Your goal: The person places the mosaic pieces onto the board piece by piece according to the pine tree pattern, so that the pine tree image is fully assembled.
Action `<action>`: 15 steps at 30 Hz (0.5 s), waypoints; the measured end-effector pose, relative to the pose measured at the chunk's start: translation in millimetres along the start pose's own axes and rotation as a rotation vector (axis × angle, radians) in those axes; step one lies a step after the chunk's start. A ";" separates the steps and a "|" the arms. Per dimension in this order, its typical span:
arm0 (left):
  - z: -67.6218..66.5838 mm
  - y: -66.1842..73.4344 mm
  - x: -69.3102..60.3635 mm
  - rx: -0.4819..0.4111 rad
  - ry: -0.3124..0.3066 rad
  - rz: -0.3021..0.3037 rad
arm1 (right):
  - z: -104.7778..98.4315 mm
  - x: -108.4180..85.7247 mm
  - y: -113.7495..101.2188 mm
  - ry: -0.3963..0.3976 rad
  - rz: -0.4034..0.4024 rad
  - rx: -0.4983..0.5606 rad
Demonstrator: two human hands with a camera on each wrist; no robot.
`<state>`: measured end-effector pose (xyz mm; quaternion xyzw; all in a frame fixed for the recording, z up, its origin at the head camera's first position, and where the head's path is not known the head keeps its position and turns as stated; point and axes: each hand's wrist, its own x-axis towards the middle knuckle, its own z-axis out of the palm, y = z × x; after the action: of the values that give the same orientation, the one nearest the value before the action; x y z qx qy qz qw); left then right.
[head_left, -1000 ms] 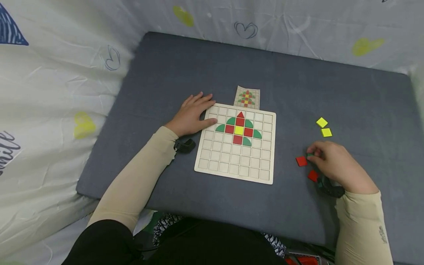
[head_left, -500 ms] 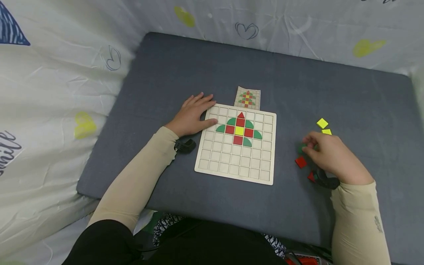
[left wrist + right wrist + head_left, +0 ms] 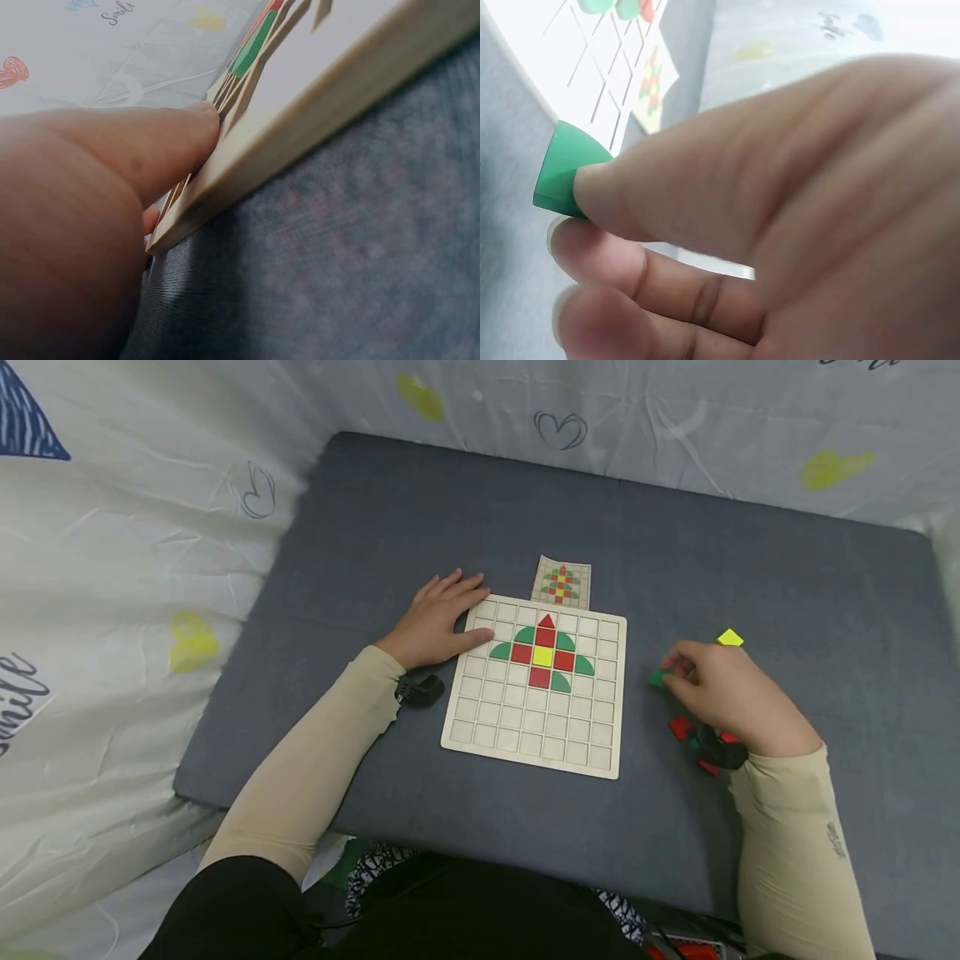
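A wooden grid board (image 3: 525, 727) lies on the table with red, green and yellow pieces set in its upper cells. My left hand (image 3: 435, 622) rests with spread, straight fingers at the board's upper left; in the left wrist view its thumb (image 3: 165, 142) lies over the board's rim. Right of the board, my right hand (image 3: 720, 685) pinches a green quarter-circle tile (image 3: 561, 169) between thumb and fingertips. Several red tiles (image 3: 680, 727) lie below that hand, partly hidden by the wrist camera. A yellow square tile (image 3: 730, 637) shows just beyond the hand.
A small pattern card (image 3: 562, 583) with a printed tree sits at the board's far edge. The grey table (image 3: 420, 510) is bordered at the back and left by a white curtain (image 3: 480, 410) with drawings.
My right hand has moved left and away from the body, carrying the green tile from beside the red tiles toward the board. The left hand has stayed still.
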<state>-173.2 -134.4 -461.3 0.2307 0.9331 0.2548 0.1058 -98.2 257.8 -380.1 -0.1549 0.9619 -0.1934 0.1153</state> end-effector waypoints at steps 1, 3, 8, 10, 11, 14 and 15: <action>-0.1 -0.2 0.0 0.000 0.001 0.000 | -0.1 2.4 -2.0 -0.008 0.004 0.003; -0.2 -0.4 0.2 0.004 0.002 -0.001 | -0.2 6.9 -5.5 -0.020 0.003 0.005; -0.4 -0.4 0.7 0.008 0.001 -0.002 | -0.5 15.7 -14.3 -0.027 -0.020 0.003; -0.5 -0.3 0.7 0.009 -0.001 -0.002 | -0.3 18.6 -18.5 -0.029 -0.024 0.003; -0.4 -0.5 0.6 0.009 -0.002 -0.002 | -0.2 20.1 -20.9 -0.030 -0.022 0.000; 0.1 -0.9 0.7 0.007 0.001 -0.001 | 0.0 24.5 -28.4 -0.052 -0.008 0.000; 0.2 -1.0 0.5 0.007 0.001 -0.001 | -0.1 25.9 -30.4 -0.059 -0.007 0.002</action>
<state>-173.9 -134.8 -462.1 0.2307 0.9341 0.2515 0.1046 -114.5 222.3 -371.8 -0.1637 0.9575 -0.1899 0.1429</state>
